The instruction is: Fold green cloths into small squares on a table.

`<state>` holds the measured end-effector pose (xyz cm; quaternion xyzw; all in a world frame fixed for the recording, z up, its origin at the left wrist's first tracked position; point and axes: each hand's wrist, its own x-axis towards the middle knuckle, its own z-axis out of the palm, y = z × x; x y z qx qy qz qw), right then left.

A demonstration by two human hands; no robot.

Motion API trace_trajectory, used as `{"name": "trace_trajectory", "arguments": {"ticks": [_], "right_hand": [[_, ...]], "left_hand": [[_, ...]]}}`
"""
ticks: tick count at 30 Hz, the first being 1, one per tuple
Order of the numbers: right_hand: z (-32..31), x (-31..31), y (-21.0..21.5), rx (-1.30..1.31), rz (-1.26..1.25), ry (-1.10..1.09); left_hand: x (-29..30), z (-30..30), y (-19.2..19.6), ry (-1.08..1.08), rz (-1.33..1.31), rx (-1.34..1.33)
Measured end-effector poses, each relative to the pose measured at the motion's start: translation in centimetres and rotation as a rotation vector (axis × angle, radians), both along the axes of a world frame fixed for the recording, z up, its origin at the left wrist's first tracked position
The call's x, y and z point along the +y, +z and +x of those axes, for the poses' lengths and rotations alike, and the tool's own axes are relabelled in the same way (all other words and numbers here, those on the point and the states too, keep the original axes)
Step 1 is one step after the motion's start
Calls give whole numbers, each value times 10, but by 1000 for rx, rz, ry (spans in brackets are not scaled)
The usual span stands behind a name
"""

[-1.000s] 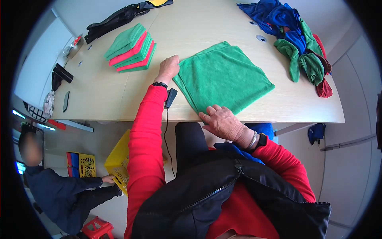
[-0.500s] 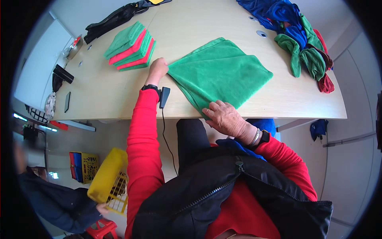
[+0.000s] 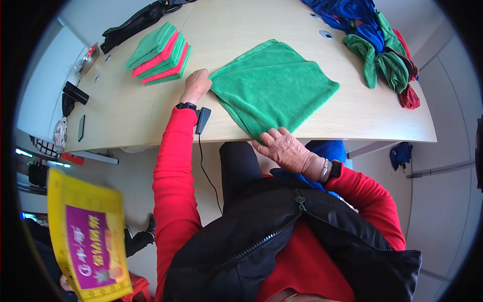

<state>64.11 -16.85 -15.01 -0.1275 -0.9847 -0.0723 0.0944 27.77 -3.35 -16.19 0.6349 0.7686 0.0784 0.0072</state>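
A green cloth, folded into a rough square, lies on the pale wooden table. My left hand grips its left corner. My right hand pinches the corner nearest me at the table's front edge. A small black device on a cable lies by my left wrist. Both arms wear red sleeves.
A stack of folded green and red cloths sits to the left. A heap of loose blue, green and red cloths lies at the far right. Black items rest at the table's left end. A yellow box is held up at lower left.
My left hand has slid along the cloth's left edge to its corner, and my right hand has shifted to the near corner. The yellow box has risen at lower left.
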Motion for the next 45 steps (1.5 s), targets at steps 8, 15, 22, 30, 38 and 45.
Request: {"name": "trace_trajectory", "arguments": {"ticks": [8,15,22,30,38,45], "right_hand": [[3,5,-7,248,-107,-84],[20,4,-4,559,-256,-190],[71,44,64,936,-420,-367],[131,112,199,1125,-754,-217],[147,103,256,1049,-714,-286],[143,73,270,1021,-762,-250]], "left_hand": [[-1,-11,3,41,-26,-496],[-17,-24,18,133,76,-1157],[-41,-16,92,-123,79,-1657],[-58,26,232,-362,127,-1903],[-108,62,281,-414,345,-1542],[-131,76,282,-328,519,-1197]]}}
